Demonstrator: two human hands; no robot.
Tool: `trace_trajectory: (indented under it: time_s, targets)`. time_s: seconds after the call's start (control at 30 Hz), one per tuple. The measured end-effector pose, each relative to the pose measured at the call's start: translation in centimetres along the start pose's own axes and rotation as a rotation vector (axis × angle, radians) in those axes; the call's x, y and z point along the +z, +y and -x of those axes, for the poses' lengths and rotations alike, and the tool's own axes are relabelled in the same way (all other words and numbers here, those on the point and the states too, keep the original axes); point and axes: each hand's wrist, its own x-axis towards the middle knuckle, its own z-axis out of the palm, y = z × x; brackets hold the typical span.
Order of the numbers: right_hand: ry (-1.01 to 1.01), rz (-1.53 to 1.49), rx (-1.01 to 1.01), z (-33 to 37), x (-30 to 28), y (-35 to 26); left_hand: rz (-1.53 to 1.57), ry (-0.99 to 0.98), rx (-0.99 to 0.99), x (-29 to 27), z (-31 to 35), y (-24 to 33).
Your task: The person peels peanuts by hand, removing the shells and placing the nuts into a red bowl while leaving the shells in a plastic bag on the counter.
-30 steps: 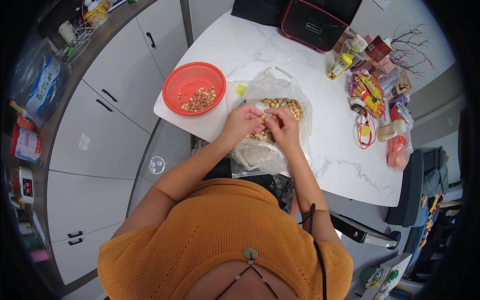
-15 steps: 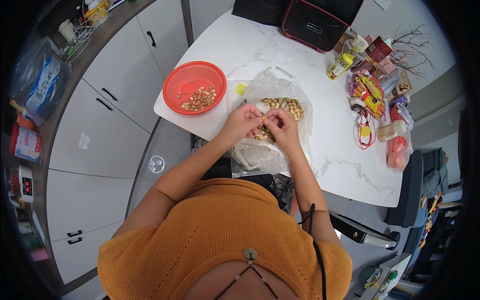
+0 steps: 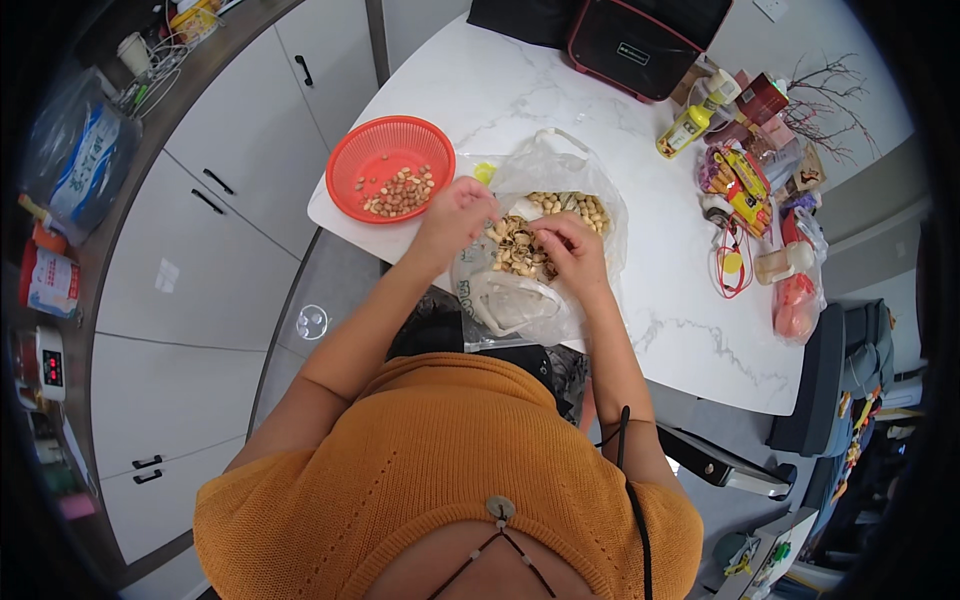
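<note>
My left hand (image 3: 455,222) is closed, beside the right rim of a red plastic basket (image 3: 347,150). Shelled peanuts (image 3: 402,194) with pinkish skins lie on the basket's floor. Over an open white plastic bag (image 3: 606,180) is my right hand (image 3: 576,252), its thumb and fingers pressed together. Whatever either hand holds is too small or hidden to make out. Broken peanut shells (image 3: 518,248) fill the near part of the bag, between my hands. Whole peanuts in their shells (image 3: 585,210) sit in its far right part.
The white marble-patterned table (image 3: 690,300) carries a black and red appliance (image 3: 640,45) at the back. A yellow bottle (image 3: 688,130), snack packs (image 3: 740,190) and a red cord (image 3: 738,285) stand or lie on the right. White cabinets (image 3: 190,260) line the left side.
My hands, together over the bag before, have come apart. The left one moved left toward the basket; the right one stayed above the shells. More of the broken shells now shows.
</note>
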Motion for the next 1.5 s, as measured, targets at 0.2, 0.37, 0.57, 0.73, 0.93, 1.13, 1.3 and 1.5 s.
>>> trace_trajectory:
  time_s: [0.2,0.37,0.57,0.73,0.93,1.13,1.3,1.5]
  targets:
    - [0.157,-0.008,0.239,-0.1,-2.7,1.7,-0.528,0.288,0.355,-4.9,-1.0,2.1]
    - [0.132,0.210,0.327,0.1,-4.6,1.1,-1.067,0.457,0.444,-7.0,-0.8,3.0]
    - [-0.080,0.454,0.292,0.6,-4.0,-0.2,-0.976,0.457,0.662,-4.8,-0.3,2.9]
    - [-0.166,0.610,0.281,0.6,-2.6,-0.3,-0.955,0.285,0.675,-1.9,0.3,1.3]
    - [-0.131,0.638,0.248,0.7,-2.4,0.3,-0.855,0.178,0.615,-0.7,0.5,0.0]
    - [-0.097,0.649,0.248,0.6,-2.4,-0.1,-0.810,0.132,0.557,-0.5,0.5,-0.3]
    - [0.013,0.386,0.293,0.6,-2.7,1.1,-0.732,0.106,0.487,-0.2,0.4,-0.8]
    - [0.053,0.177,0.330,0.4,-3.5,1.6,-0.719,0.091,0.406,-0.1,0.5,-0.8]
